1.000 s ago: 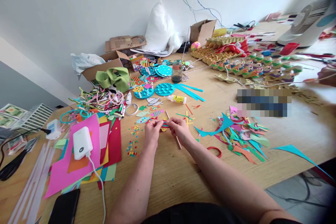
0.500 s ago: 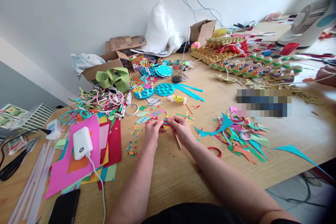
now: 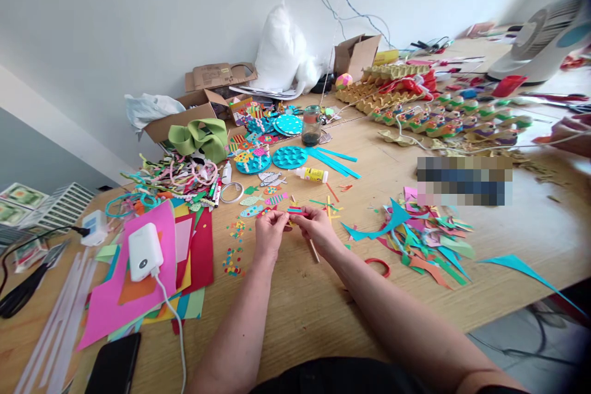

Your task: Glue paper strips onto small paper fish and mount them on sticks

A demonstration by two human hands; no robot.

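Note:
Fingertips of my left hand (image 3: 270,231) and my right hand (image 3: 317,228) pinch a small striped paper piece (image 3: 295,210) between them. Red and blue bands show on it, with some yellow near its edge; the fingers cover much of its shape. A thin stick (image 3: 314,252) lies under my right hand, partly hidden. Just beyond the hands are cut-out paper fish (image 3: 276,199) with dots and stripes, and a glue bottle (image 3: 313,175) with a yellow label on its side. Small coloured paper dots (image 3: 232,261) are scattered beside my left wrist.
Paper scraps (image 3: 415,234) and red-handled scissors (image 3: 378,268) lie to the right. Coloured sheets (image 3: 133,308) under a white power bank (image 3: 145,250) and a black phone (image 3: 113,363) are at left. A glass jar (image 3: 311,126) stands behind. Another person's hand (image 3: 572,134) is at far right.
The striped paper piece has been tilted and shifted slightly between my fingertips, so more of its bands shows. My forearms have hardly moved. The other person's hand at far right has shifted a little.

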